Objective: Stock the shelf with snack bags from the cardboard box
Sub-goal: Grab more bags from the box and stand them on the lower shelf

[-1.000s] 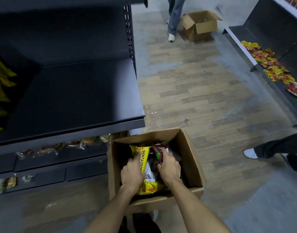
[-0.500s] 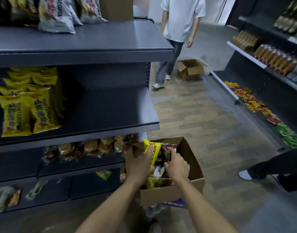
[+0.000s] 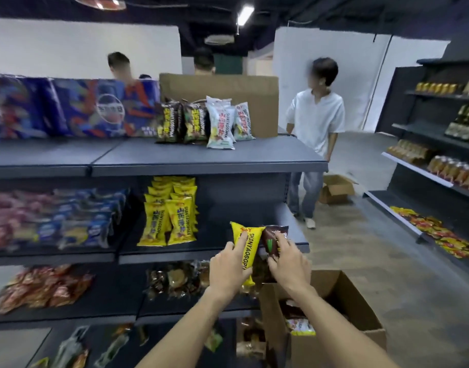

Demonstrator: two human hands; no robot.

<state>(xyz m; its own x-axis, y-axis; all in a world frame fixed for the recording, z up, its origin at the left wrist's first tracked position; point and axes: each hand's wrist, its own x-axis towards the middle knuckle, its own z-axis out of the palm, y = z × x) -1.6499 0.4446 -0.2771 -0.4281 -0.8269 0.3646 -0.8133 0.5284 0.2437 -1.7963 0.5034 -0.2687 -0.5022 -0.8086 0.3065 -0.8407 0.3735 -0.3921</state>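
1. Filling the far left of the top shelf (image 3: pixel 207 158), large blue printed packs (image 3: pixel 68 107) stand in a row; below them lie blurred blue and pink packets (image 3: pixel 55 221), and lower still reddish packets (image 3: pixel 42 288).
2. Centre left, dark brown bags (image 3: pixel 181 120) and white bags (image 3: pixel 222 123) stand upright on the top shelf, in front of a tall cardboard sheet (image 3: pixel 254 102).
3. On the middle shelf (image 3: pixel 212 240), a stack of yellow bags (image 3: pixel 169 216) stands upright, well to the left of the hands.
4. The left hand (image 3: pixel 228 269) grips a yellow snack bag (image 3: pixel 248 245), fingers curled round its lower half; the bag is held upright in front of the middle shelf's front edge.
5. The right hand (image 3: pixel 288 264) pinches a dark brown snack bag (image 3: pixel 272 239), which touches the yellow one on its right side.
6. Below the right forearm, the open cardboard box (image 3: pixel 361 309) sits on the floor beside the shelving, with more bags (image 3: pixel 299 326) inside.
7. Behind, a person in a white shirt (image 3: pixel 317 123) stands at the aisle end near a second open box (image 3: pixel 335 188).
8. At the far right, another shelving unit (image 3: pixel 414 181) carries bottles and, on its lowest level, red and yellow packets (image 3: pixel 435 232).
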